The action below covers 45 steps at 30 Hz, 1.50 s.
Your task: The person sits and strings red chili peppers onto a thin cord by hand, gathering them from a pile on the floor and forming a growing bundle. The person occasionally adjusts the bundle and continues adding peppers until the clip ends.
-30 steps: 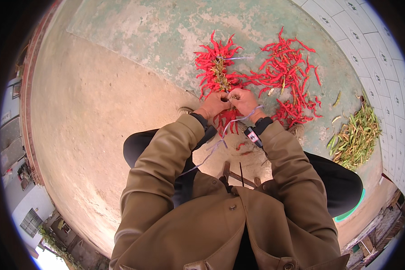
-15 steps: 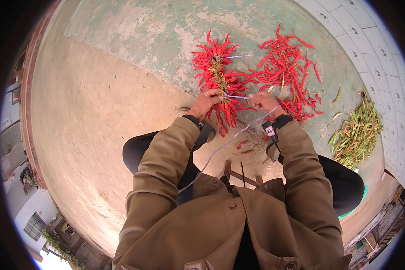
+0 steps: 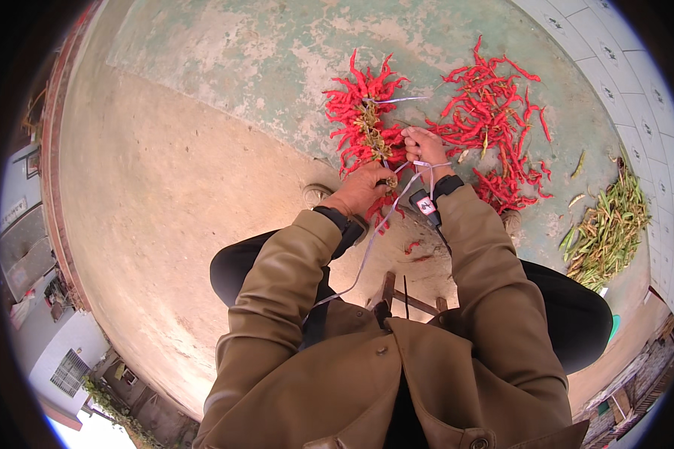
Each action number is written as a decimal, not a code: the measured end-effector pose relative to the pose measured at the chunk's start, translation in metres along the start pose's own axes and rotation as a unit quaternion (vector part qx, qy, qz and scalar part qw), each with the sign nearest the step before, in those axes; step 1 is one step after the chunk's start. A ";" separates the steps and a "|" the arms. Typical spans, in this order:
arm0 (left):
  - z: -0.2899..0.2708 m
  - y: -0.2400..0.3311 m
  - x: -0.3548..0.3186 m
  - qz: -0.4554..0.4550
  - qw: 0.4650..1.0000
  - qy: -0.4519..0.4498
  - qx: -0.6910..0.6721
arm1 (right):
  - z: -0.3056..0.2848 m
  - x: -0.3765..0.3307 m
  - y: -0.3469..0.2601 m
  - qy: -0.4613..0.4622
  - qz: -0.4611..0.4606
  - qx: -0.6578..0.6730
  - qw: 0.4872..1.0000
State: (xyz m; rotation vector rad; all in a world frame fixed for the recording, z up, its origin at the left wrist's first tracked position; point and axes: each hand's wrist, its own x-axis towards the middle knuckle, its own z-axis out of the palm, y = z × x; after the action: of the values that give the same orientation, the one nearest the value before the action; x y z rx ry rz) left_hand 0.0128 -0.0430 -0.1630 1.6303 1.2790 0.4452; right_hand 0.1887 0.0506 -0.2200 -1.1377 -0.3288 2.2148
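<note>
A strung bunch of red chilli peppers (image 3: 363,120) lies on the ground ahead of me, its stems gathered along a cord. My left hand (image 3: 363,187) grips the lower end of this bunch. My right hand (image 3: 425,146) pinches a thin pale string (image 3: 374,232) beside the bunch; the string wraps over my fingers and trails down toward my lap. To the right lies a loose heap of red chillies (image 3: 502,127), just beyond my right hand.
A pile of green stalks and stems (image 3: 606,228) lies at the far right near a tiled wall (image 3: 636,82). The ground is worn concrete with flaking green paint (image 3: 225,67). A few stray chillies (image 3: 416,247) lie near my knees.
Both hands have reached farther forward. The chilli bunch now lies stretched out away from me, and my right hand has moved up beside it with the string.
</note>
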 end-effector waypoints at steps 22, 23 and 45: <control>-0.025 -0.032 0.031 -0.166 0.936 -0.056 -0.306 | 0.000 -0.072 0.021 -0.060 -0.186 -0.446 0.873; -0.024 -0.030 0.032 -0.180 0.934 -0.053 -0.304 | -0.003 -0.072 0.025 -0.053 -0.201 -0.445 0.871; -0.018 -0.017 0.036 -0.254 0.846 -0.075 -0.463 | -0.022 -0.078 0.063 -0.017 0.043 0.101 0.994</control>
State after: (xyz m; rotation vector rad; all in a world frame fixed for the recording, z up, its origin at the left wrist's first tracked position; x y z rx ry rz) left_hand 0.0036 -0.0032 -0.1783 0.4722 1.0561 0.4793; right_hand 0.2144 -0.0491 -0.2127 -1.0216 -0.0687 2.2853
